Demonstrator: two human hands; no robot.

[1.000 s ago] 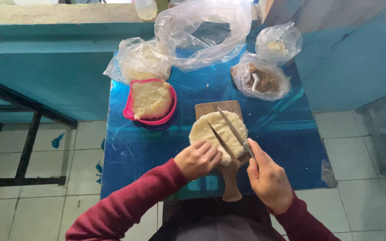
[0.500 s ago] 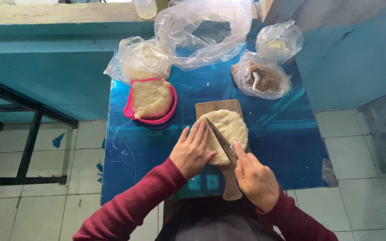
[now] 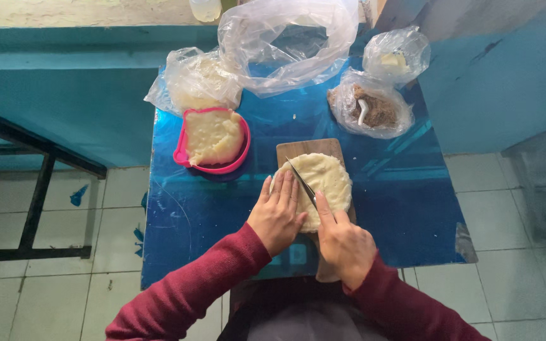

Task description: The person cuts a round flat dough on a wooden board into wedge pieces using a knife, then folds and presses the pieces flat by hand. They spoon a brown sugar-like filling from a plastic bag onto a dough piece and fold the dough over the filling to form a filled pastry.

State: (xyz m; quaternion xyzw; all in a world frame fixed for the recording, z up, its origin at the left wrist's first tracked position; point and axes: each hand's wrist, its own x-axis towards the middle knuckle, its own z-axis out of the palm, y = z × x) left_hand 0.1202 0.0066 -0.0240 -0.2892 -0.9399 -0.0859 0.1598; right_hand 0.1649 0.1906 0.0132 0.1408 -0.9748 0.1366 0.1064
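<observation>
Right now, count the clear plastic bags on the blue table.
4: one behind the pink bowl at back left, a large open one at back centre, two at back right.

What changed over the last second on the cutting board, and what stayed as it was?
The left hand, curled at the near edge a second ago, has spread flat on the left part of the dough disc. The knife, held by the right hand, shifted left across the dough and now lies diagonally beside the left fingers. The wooden board, pink bowl and plastic bags stayed put.
</observation>
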